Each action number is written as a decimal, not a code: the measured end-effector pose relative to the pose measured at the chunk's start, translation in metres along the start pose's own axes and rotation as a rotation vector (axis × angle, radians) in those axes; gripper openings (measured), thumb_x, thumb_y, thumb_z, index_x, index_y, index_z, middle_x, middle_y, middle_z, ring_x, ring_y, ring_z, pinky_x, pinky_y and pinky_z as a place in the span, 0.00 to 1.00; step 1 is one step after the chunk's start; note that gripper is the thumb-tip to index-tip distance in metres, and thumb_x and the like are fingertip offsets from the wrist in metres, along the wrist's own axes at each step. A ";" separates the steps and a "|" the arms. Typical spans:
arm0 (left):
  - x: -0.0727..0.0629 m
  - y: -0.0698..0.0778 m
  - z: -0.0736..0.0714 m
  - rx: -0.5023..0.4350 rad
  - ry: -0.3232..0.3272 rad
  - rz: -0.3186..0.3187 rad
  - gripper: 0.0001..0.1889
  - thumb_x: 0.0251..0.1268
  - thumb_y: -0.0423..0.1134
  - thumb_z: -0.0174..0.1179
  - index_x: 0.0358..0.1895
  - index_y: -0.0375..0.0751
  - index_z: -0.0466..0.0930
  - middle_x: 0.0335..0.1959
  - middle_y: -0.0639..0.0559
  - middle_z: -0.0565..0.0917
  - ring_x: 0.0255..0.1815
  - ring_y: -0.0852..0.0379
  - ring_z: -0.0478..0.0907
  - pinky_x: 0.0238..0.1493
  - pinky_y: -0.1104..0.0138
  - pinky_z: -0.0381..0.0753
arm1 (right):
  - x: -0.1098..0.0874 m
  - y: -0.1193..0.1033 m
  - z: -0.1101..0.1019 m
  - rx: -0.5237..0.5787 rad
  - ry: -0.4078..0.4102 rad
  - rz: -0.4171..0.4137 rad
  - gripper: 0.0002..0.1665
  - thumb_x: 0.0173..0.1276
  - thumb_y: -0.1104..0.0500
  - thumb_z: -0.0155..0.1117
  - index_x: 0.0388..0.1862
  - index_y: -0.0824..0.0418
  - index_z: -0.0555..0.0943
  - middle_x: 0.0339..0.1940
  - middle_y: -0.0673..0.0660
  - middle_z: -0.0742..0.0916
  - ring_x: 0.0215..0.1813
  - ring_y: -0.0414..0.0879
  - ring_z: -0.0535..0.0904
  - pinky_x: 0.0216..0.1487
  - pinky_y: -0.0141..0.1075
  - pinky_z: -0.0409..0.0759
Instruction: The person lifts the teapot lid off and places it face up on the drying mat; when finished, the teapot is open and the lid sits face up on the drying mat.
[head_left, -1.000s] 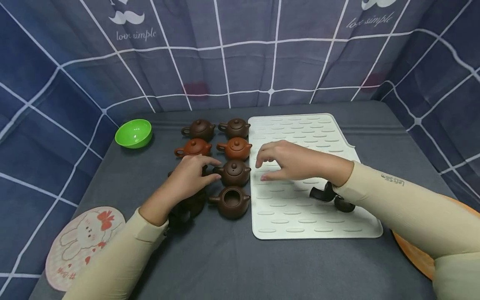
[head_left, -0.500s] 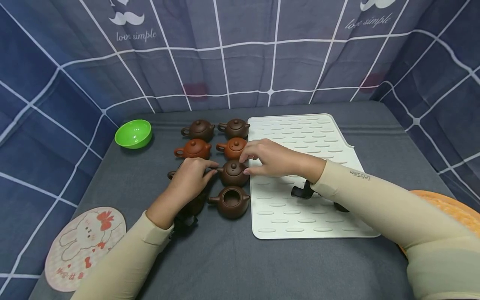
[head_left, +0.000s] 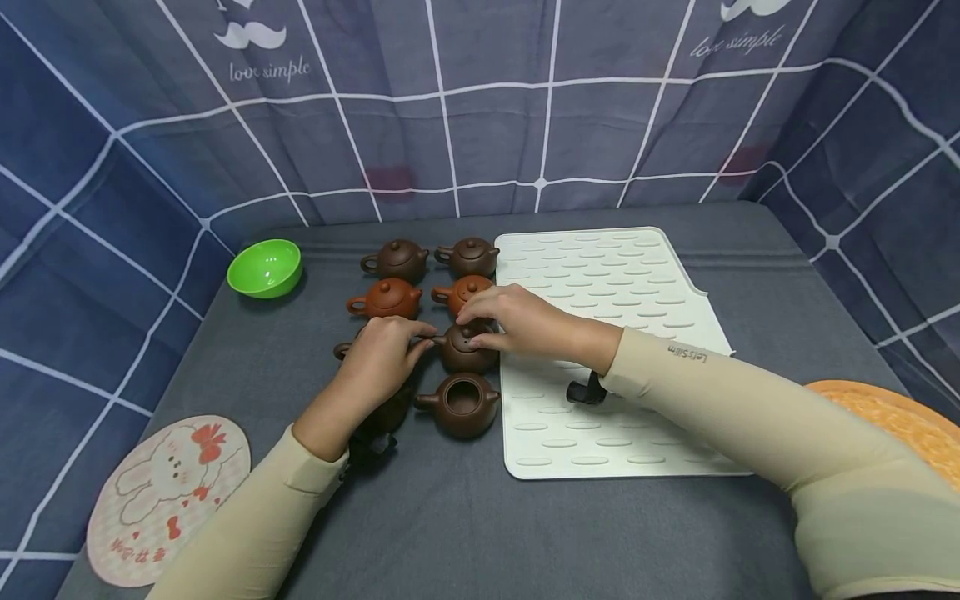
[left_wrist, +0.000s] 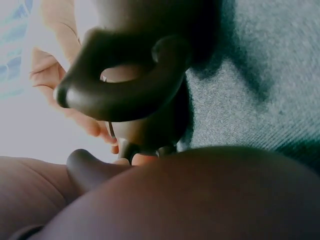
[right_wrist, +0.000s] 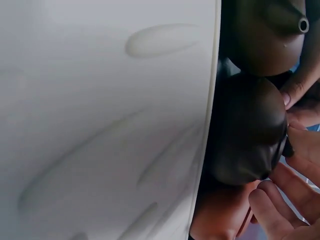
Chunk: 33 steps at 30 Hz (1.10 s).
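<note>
A dark brown teapot [head_left: 467, 361] stands third from the back in the right-hand row. My left hand [head_left: 367, 358] pinches its handle between thumb and index finger, reaching across from the left. Over its top is my right hand [head_left: 532, 321], thumb and fingers curled about the lid knob and partly hiding the lid. Just nearer, a lidless brown teapot [head_left: 465, 423] shows its round opening; its looped handle [left_wrist: 117, 107] looms in the left wrist view. My left hand covers much of another dark teapot [head_left: 393, 414] in the left row.
Reddish teapots [head_left: 390, 296] and dark ones [head_left: 401, 257] stand farther back. To the right lies a ribbed white mat [head_left: 592, 267]. A green bowl [head_left: 264, 268] is at back left, a bunny-print placemat [head_left: 172, 492] at front left, an orange round item [head_left: 892, 417] at right.
My right hand has moved left from over the white mat to the dark teapot's lid. My left hand has shifted slightly and closed on the handle.
</note>
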<state>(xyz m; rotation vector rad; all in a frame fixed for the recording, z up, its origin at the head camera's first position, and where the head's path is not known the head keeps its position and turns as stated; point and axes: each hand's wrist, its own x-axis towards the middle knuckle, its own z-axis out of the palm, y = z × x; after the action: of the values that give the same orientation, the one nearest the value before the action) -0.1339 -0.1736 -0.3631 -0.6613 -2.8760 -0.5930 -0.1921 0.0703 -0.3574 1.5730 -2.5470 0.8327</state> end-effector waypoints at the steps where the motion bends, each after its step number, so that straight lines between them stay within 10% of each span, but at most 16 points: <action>1: 0.000 0.000 0.000 -0.002 0.001 0.000 0.09 0.71 0.33 0.72 0.50 0.35 0.92 0.45 0.44 0.90 0.36 0.50 0.86 0.37 0.55 0.84 | 0.001 0.000 0.001 -0.002 -0.008 0.001 0.17 0.70 0.61 0.78 0.55 0.66 0.88 0.56 0.59 0.89 0.63 0.53 0.82 0.67 0.45 0.75; 25: -0.001 -0.001 0.000 -0.008 0.010 0.012 0.09 0.70 0.33 0.72 0.50 0.36 0.92 0.45 0.43 0.90 0.37 0.50 0.86 0.37 0.55 0.83 | -0.002 -0.003 -0.001 0.132 0.061 -0.021 0.10 0.70 0.63 0.76 0.49 0.63 0.91 0.53 0.55 0.91 0.54 0.47 0.86 0.52 0.44 0.82; 33: -0.001 -0.004 0.001 -0.022 0.016 0.010 0.09 0.70 0.34 0.72 0.49 0.36 0.92 0.44 0.45 0.91 0.38 0.50 0.86 0.38 0.54 0.82 | -0.011 -0.003 -0.008 0.289 0.083 0.125 0.10 0.72 0.65 0.74 0.50 0.62 0.90 0.51 0.50 0.90 0.46 0.42 0.85 0.48 0.39 0.84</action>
<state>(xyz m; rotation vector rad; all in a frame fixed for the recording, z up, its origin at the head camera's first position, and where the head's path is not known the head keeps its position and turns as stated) -0.1349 -0.1772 -0.3655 -0.6700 -2.8539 -0.6268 -0.1867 0.0821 -0.3526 1.4166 -2.5806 1.3030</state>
